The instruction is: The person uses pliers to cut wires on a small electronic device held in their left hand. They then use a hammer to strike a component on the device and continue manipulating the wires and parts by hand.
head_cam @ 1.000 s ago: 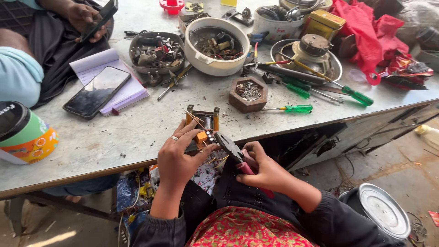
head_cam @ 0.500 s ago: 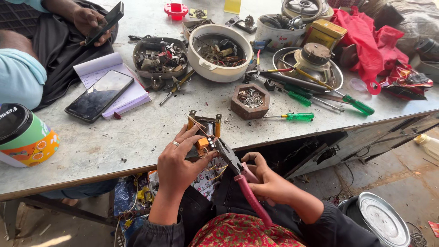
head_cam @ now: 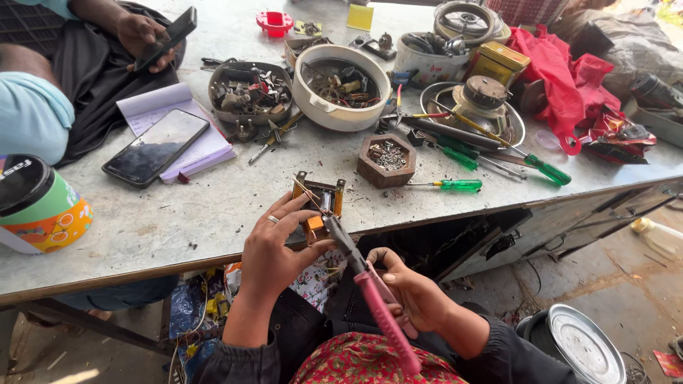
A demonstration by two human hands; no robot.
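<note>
Cluttered workbench: white bowl of scrap

A black slab phone with a dark screen is lying on a white notepad at the tabletop's left. A round tub with a green and orange label is sitting at the left edge. A yellow rectangular tin is standing far right.

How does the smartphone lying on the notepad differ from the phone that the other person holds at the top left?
The black smartphone lying on the lilac notepad rests flat, screen up, with no hand on it; the dark phone held by the other person's hand is tilted and gripped at one end. The lying one shows its whole glossy screen, while the held one shows mostly a narrow edge. Both are dark, slim rectangles.
</note>
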